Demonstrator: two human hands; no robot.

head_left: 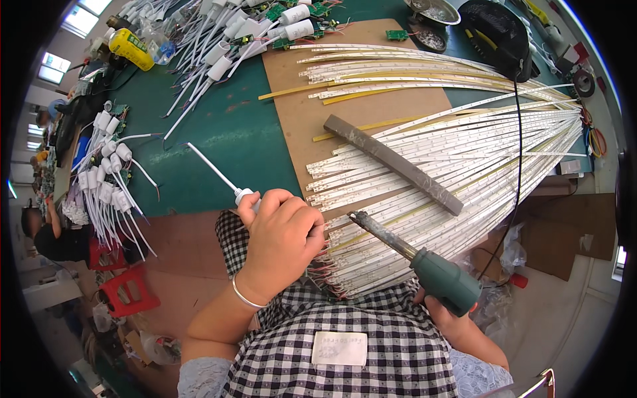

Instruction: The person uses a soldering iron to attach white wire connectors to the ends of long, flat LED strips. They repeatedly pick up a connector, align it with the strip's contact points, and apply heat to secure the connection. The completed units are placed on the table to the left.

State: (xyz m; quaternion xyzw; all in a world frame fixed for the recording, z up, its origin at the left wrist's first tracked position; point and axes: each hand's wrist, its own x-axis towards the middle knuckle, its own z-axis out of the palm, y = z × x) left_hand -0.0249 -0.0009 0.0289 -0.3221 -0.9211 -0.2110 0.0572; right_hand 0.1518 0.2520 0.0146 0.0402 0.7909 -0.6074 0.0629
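Note:
My left hand (282, 229) is closed round a white plastic cap (244, 195) with a white sleeved cable (209, 163) sticking out towards the far left. Its fingers hide the rest of that part. In my right hand (454, 317) is a soldering iron (446, 282) with a green handle; its dark tip points left, just above the strip ends and a little right of my left hand. White LED strips (398, 239) fan out beneath it, with red wires (322, 272) at their near left ends. A grey bar (395, 166) lies slantwise across the strips.
A brown board (285, 113) lies under the strips on the green table (219, 126). Piles of white-capped parts with cables (109, 166) stand left and at the back. A black cord (520, 146) hangs across the strips. A metal dish (434, 10) and black mesh basket (494, 36) sit far right.

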